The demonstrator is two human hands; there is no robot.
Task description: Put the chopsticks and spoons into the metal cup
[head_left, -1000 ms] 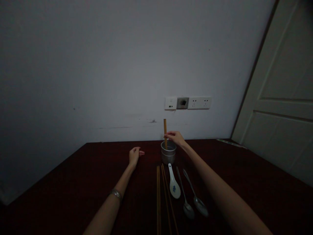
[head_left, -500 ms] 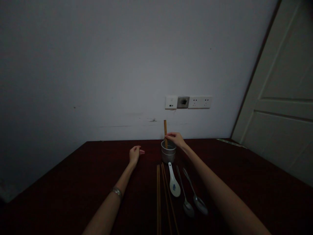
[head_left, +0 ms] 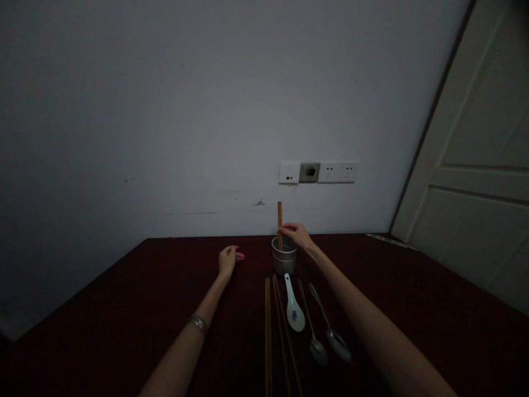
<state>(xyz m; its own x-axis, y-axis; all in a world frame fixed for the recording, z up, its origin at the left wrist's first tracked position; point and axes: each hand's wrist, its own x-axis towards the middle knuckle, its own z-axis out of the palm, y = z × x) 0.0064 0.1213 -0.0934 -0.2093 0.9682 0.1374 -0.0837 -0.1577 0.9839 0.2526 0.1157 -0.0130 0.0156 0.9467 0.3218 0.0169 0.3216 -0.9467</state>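
My right hand (head_left: 295,234) pinches a pair of wooden chopsticks (head_left: 280,214) below their upper ends. They stand nearly upright, their lower ends inside a grey metal cup (head_left: 284,262) whose wall hides the tips. To the left of the cup, my left hand (head_left: 230,261) rests on the table, fingers loosely bent and slightly apart, holding nothing. In front of the cup lie a white ceramic spoon (head_left: 295,315) with a blue mark, two metal spoons (head_left: 318,350) (head_left: 339,346), and more chopsticks (head_left: 268,336) (head_left: 286,336) in two pairs.
The dark red table (head_left: 136,309) meets a pale wall (head_left: 206,121) at its back edge. Sockets and switches (head_left: 336,172) are set in the wall above it. On the right stands a panelled door (head_left: 475,182), with a flat strip (head_left: 390,241) at the table's back right.
Hardly anything differs. The chopsticks in my right hand stand slightly more upright in the cup; my left hand keeps its place.
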